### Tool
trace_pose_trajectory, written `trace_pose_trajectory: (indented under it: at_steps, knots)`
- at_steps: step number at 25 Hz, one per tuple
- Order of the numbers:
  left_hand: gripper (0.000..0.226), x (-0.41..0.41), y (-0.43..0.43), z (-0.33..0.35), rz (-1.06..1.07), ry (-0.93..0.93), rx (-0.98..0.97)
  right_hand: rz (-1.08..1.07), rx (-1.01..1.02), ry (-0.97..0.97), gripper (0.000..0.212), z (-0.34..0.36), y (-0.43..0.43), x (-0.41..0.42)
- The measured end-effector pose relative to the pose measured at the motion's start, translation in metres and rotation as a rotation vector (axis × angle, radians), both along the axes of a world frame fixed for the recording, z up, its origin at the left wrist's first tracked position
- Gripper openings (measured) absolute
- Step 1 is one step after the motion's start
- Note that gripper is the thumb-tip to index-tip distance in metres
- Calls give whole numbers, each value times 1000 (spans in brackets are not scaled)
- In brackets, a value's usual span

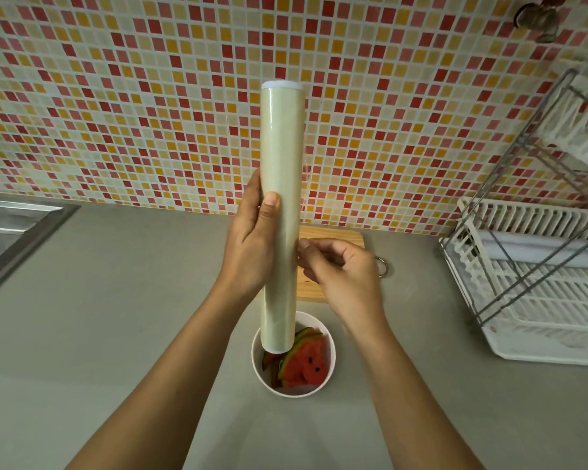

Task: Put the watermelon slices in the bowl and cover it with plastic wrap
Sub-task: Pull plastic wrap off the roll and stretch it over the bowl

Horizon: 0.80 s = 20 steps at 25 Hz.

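left hand [250,239] grips my plastic wrap roll [280,212] upright above the bowl [331,354]; right hand [340,266] pinches at its edge. i see watermelon slices [304,362] in the bowl on the counter [116,300].

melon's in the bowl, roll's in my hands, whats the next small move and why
Probably peel the film's edge free with the right hand, whose fingertips pinch at the side of the plastic wrap roll that the left hand holds upright. The watermelon slices already lie in the bowl, which has no cover yet.
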State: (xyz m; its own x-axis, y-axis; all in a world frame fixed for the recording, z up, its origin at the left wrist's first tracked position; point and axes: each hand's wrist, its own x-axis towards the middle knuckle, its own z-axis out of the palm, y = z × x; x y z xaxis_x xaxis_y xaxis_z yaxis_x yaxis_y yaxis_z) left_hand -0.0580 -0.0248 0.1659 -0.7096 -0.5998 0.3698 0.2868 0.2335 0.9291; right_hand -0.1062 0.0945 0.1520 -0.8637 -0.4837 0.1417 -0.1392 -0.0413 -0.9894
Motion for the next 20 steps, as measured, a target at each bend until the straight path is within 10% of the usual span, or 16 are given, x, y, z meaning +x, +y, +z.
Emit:
trace_pose_trajectory:
  at_steps: [10,20]
  knots:
    - [55,0,0,-9,-9,32,70,-60,109,274,11,0,-7,0]
    - [32,8,5,-6,-76,17,74,47,-161,-125,15,24,-11,-12]
